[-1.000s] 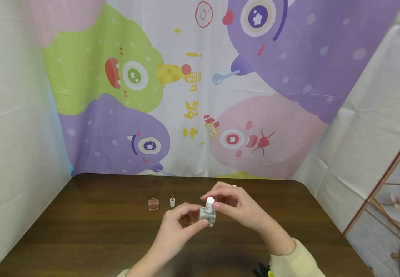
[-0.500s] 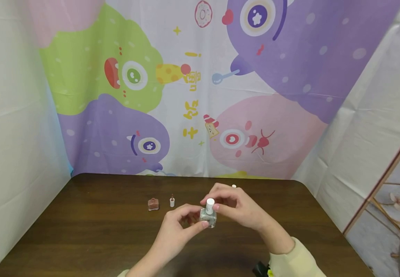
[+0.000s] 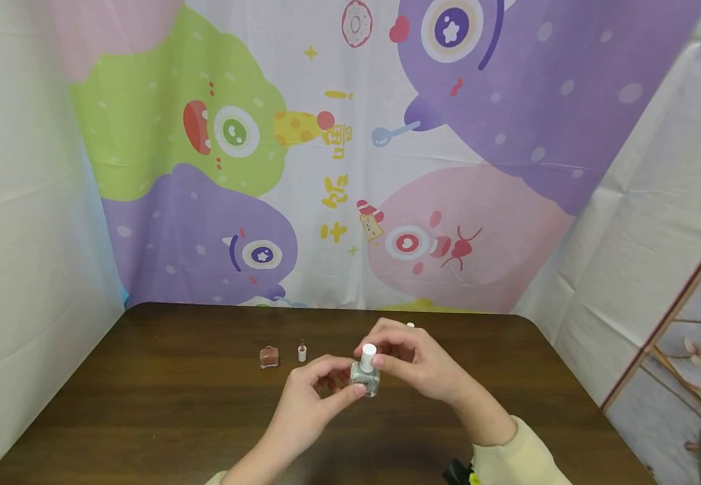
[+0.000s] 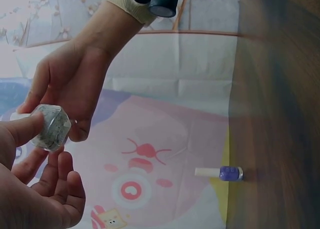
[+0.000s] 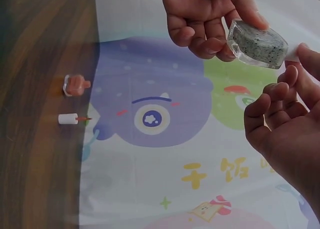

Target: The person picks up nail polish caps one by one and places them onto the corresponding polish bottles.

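Observation:
A glass nail polish bottle (image 3: pixel 365 382) with speckled grey-green polish is held above the table. My left hand (image 3: pixel 311 394) grips its body between thumb and fingers. With thumb and fingertips, my right hand (image 3: pixel 423 360) pinches the white cap (image 3: pixel 369 357), which sits on the bottle's neck. The right wrist view shows the dark specks in the polish bottle (image 5: pixel 260 45) and the left thumb pressed on its face. Left of the hands, an uncapped brown nail polish bottle (image 3: pixel 269 358) stands on the table. Beside it, a white brush cap (image 3: pixel 302 353) stands with its brush pointing up.
The dark wooden table (image 3: pixel 174 404) ends at a cartoon-printed curtain (image 3: pixel 338 269). A purple nail polish bottle (image 4: pixel 230 173) with a white cap stands farther back on the right, mostly hidden behind the right hand in the head view. A black object (image 3: pixel 458 471) shows by the right sleeve.
The speckled bottle and both hands dip very slightly, then rise back. The grip on bottle and cap stays the same, and the things on the table have not moved.

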A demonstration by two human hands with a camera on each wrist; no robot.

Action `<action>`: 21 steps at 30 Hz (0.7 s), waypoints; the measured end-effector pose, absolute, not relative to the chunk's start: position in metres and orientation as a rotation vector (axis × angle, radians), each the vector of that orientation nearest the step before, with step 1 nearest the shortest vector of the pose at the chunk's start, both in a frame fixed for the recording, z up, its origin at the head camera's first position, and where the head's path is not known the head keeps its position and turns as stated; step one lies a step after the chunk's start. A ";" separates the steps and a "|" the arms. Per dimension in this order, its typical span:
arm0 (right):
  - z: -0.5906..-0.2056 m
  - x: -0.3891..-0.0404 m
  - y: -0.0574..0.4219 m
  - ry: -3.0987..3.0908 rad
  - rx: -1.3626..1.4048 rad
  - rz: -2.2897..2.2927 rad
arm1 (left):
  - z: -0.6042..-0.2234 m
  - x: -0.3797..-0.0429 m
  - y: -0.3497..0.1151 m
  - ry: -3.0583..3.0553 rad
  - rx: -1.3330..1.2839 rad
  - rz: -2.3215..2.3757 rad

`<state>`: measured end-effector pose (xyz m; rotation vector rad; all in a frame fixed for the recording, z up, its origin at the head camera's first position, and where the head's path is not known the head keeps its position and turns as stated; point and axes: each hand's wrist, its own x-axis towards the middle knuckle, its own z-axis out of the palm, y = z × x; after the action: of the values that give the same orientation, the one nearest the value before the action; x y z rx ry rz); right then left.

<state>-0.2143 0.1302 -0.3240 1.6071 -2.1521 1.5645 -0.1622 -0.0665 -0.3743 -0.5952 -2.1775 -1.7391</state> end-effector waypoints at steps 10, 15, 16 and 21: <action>-0.326 -0.213 0.129 -2.146 1.558 1.587 | -0.374 -0.161 -0.066 -2.160 -0.592 -1.737; -0.327 -0.213 0.128 -2.155 1.496 1.558 | -0.374 -0.162 -0.067 -2.167 -0.582 -1.722; -0.328 -0.213 0.128 -2.160 1.480 1.544 | -0.374 -0.162 -0.067 -2.162 -0.586 -1.718; -0.328 -0.213 0.127 -2.196 1.402 1.505 | -0.373 -0.160 -0.067 -2.150 -0.587 -1.723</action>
<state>-0.2131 0.1267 -0.3277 1.4016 -2.1959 1.5048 -0.1604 -0.0666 -0.3734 -0.5871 -2.1504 -1.7234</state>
